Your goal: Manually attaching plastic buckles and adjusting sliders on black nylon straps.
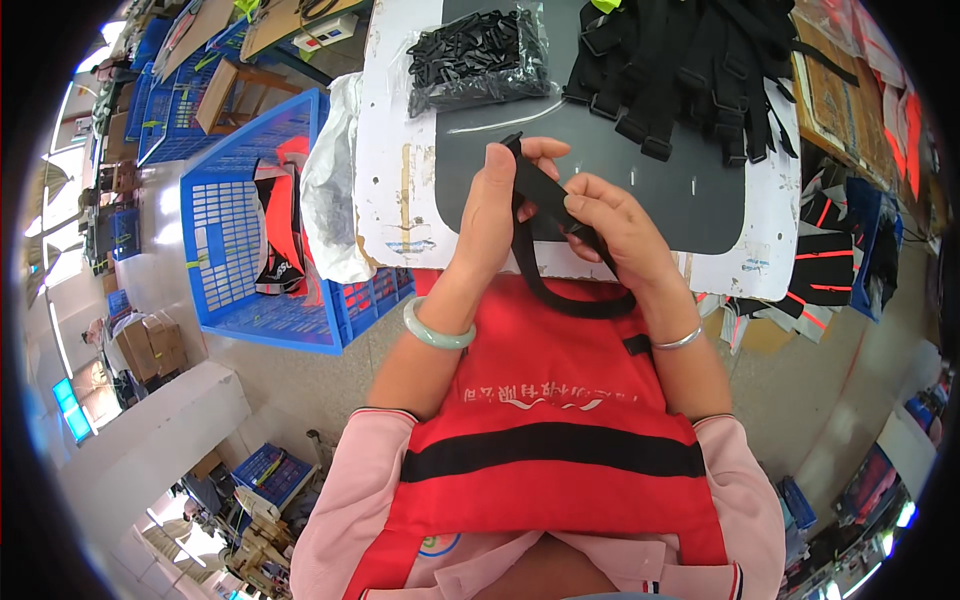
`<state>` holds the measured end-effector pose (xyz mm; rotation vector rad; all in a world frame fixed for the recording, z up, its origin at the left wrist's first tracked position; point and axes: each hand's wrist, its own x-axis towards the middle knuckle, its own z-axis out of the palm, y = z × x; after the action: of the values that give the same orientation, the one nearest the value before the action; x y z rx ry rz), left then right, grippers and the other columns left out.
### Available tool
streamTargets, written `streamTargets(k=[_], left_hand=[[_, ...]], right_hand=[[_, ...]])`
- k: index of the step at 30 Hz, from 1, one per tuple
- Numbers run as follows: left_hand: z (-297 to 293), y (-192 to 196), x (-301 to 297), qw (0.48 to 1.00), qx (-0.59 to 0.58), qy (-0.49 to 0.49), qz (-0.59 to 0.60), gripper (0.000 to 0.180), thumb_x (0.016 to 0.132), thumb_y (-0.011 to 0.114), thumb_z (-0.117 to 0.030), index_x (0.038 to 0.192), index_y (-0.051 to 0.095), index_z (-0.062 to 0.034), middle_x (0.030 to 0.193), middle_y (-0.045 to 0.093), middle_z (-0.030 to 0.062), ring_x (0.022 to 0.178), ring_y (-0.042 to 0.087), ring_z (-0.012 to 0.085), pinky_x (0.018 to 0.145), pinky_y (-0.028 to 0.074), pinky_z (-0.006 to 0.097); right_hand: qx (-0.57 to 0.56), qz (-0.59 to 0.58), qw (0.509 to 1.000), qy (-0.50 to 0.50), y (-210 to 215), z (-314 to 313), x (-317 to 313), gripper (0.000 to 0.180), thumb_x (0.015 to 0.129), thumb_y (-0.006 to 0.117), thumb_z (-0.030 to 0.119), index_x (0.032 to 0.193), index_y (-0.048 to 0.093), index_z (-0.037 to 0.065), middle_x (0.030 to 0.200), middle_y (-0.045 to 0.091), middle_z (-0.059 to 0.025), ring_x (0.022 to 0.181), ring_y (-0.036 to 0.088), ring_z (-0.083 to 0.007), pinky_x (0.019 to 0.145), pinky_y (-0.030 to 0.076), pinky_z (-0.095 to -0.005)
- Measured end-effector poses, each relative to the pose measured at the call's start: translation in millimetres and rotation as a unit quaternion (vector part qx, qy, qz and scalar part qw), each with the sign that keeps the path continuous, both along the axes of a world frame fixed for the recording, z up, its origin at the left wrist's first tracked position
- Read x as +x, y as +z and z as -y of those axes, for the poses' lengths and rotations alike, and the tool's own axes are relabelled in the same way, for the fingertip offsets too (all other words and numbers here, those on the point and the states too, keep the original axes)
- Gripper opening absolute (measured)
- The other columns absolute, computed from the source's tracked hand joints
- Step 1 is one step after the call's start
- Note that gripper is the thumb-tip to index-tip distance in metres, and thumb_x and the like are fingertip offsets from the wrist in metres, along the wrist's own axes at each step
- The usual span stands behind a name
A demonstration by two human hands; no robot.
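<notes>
A black webbing strap (572, 304) hangs in a loop between my hands, over the near edge of the table. My left hand (486, 222) is closed on one part of it, thumb pointing up. A small black plastic buckle (513, 141) shows at that thumb's tip, partly hidden by the fingers. My right hand (622, 228) pinches the strap between thumb and fingers, close beside the left. Beyond them, a clear plastic bag (424, 101) holds many loose black buckles (478, 48). To its right lies a pile of black straps (690, 75) fitted with buckles.
The white worktable (385, 180) has a dark grey mat (680, 200) set on it. At the left stands a blue plastic crate (262, 333) with orange and black fabric pieces (285, 225). White plastic sheeting (335, 190) hangs by the table. Striped fabric pieces (825, 265) lie at the right.
</notes>
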<state>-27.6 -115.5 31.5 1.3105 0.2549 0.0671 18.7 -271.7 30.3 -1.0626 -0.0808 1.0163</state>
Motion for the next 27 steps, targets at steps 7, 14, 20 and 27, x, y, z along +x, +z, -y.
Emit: streamTargets(k=[7, 14, 20, 27], left_hand=[[7, 0, -6, 0.992, 0.089, -0.016, 0.089, 0.067, 0.092, 0.035, -0.061, 0.118, 0.053, -0.0024, 0.084, 0.052, -0.0007, 0.07, 0.05, 0.007, 0.06, 0.041, 0.022], [8, 5, -6, 0.902, 0.407, -0.039, 0.141, 0.055, 0.086, 0.057, -0.047, 0.118, 0.054, -0.0032, 0.096, 0.054, 0.0142, 0.074, 0.059, 0.0352, 0.065, 0.049, 0.04], [-17, 16, -9, 0.924, 0.356, -0.103, 0.091, 0.037, 0.073, 0.075, -0.026, 0.103, 0.066, -0.005, 0.078, 0.053, 0.0081, 0.065, 0.053, 0.0224, 0.059, 0.043, 0.03], [-34, 26, -9, 0.971, 0.212, -0.106, 0.01, 0.034, 0.075, 0.075, -0.02, 0.102, 0.067, -0.0009, 0.077, 0.05, 0.0008, 0.071, 0.048, 0.0098, 0.062, 0.039, 0.023]], right_hand=[[0.08, -0.062, 0.995, -0.014, 5, -4, -1, 0.011, 0.092, 0.054, 0.021, 0.087, 0.054, 0.011, 0.076, 0.052, 0.0065, 0.064, 0.044, -0.0003, 0.054, 0.033, -0.0157], [0.028, 0.183, 0.966, -0.178, 18, -10, 1, 0.021, 0.094, 0.054, 0.018, 0.108, 0.059, 0.003, 0.088, 0.06, 0.0032, 0.079, 0.051, -0.004, 0.068, 0.044, -0.0195], [0.058, 0.179, 0.976, -0.106, 11, 21, 24, 0.02, 0.096, 0.05, 0.02, 0.102, 0.061, 0.003, 0.107, 0.061, -0.0061, 0.096, 0.056, -0.0111, 0.083, 0.044, -0.0252], [0.346, 0.061, 0.897, -0.27, 11, 136, 81, 0.014, 0.095, 0.047, 0.018, 0.104, 0.05, 0.009, 0.081, 0.048, -0.0033, 0.084, 0.049, -0.0209, 0.105, 0.033, -0.0484]])
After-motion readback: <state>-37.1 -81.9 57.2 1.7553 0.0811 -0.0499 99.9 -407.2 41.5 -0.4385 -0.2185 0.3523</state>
